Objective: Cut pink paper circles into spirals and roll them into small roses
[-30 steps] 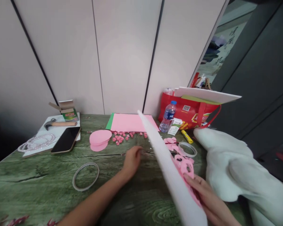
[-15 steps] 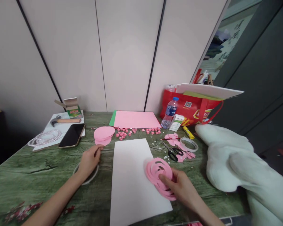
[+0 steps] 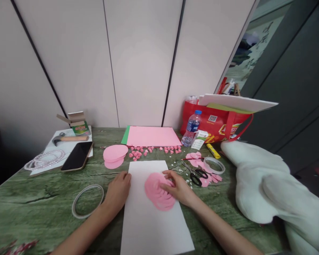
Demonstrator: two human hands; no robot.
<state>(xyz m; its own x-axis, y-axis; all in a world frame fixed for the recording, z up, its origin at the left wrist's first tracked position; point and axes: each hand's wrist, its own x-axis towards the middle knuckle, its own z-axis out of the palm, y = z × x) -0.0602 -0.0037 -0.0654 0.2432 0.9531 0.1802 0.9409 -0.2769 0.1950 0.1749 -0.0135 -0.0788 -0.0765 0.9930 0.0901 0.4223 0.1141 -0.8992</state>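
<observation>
A stiff white sheet [image 3: 146, 226] lies in front of me on the green wood-patterned table. Over it, my right hand [image 3: 179, 187] pinches the right side of a pink paper spiral [image 3: 158, 193], whose coils are slightly blurred. My left hand [image 3: 119, 189] has its fingers curled together at the sheet's upper left edge, and the fingertips meet that edge. Beside that wrist lies a roll of tape [image 3: 73, 209]. A small stack of pink paper circles [image 3: 114, 153] rests beyond my left hand. To the right of the sheet are black-handled scissors [image 3: 195, 179].
Several small pink rolled pieces [image 3: 136, 154] lie before pink sheets [image 3: 154, 136]. At right are pink scraps [image 3: 206, 181], another tape roll [image 3: 223, 168], a glue stick [image 3: 213, 151], a water bottle [image 3: 191, 129] and a red bag [image 3: 215, 125]. At left are a phone [image 3: 77, 156] and a hammer [image 3: 71, 138].
My right hand has carried the pink spiral leftward over the white sheet. My left hand has moved right, from near the pink circles to the sheet's left edge, uncovering the tape roll.
</observation>
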